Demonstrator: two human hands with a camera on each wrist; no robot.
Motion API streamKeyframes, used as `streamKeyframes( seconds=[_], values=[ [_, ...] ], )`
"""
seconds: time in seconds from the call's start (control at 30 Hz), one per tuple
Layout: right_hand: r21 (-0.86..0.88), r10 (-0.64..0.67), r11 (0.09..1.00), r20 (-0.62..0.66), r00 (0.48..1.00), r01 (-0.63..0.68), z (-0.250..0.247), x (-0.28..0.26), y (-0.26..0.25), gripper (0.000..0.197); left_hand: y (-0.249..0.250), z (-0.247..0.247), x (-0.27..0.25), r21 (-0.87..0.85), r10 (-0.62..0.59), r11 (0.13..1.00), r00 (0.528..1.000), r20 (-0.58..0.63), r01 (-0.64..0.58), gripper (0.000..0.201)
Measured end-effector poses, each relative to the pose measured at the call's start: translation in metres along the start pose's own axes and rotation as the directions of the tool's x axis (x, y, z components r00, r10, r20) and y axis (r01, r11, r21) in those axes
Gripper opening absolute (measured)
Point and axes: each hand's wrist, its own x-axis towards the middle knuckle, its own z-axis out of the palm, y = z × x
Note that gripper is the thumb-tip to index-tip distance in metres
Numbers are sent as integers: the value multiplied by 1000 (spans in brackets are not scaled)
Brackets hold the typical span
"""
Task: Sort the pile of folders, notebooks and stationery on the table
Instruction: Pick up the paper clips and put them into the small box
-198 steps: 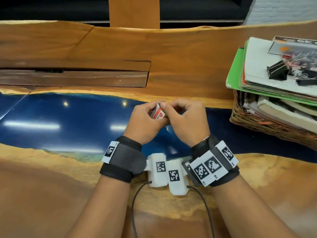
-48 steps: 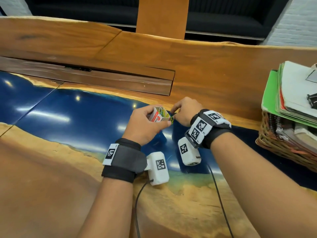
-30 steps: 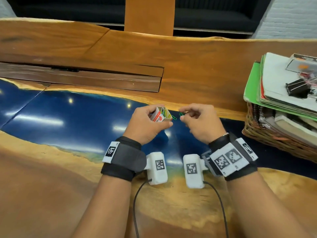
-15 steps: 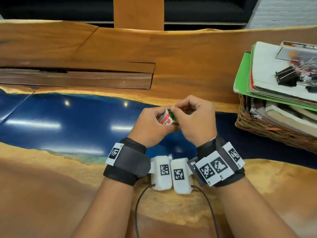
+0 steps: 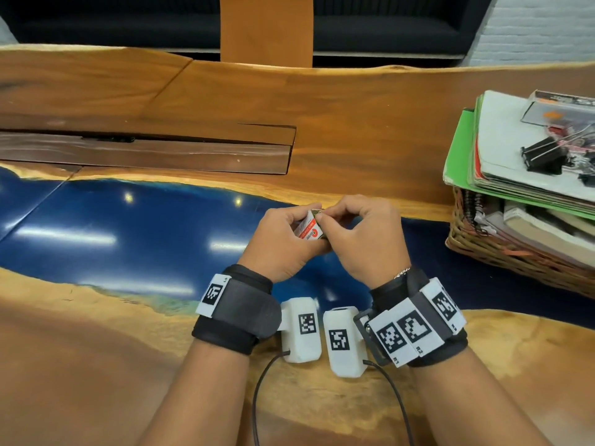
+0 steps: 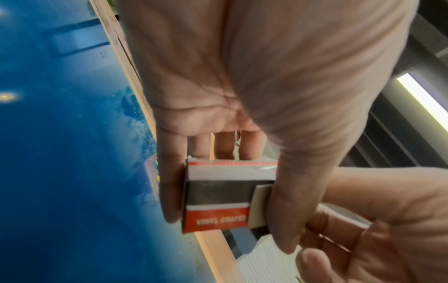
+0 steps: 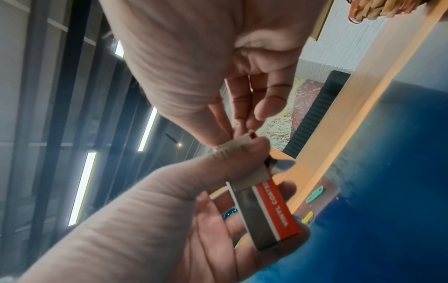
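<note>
While the left hand (image 5: 283, 239) gripped the small clip box (image 5: 309, 228) over the table (image 5: 96, 220), right hand (image 5: 363, 236) pinched at its flap — barely started; pile (image 5: 502, 162) on basket (image 5: 502, 252) right of box sat unsorted.

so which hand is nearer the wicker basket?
Right. The right hand is at the small box, on the side toward the wicker basket; the left hand grips that box farther left.
</note>
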Motion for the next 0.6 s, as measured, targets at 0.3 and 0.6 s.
streamKeyframes(
  seconds=[0.3, 0.6],
  values=[
    [-45, 37, 998, 90, 995, -33, 3, 1, -3, 16, -3, -6, 0, 0, -4, 1000, 1000, -25, 4, 56],
    [-52, 270, 962, 1, 963, -269, 15, 47, 29, 31, -16, -37, 3, -27, -82, 997, 964, -251, 78, 38]
  ],
)
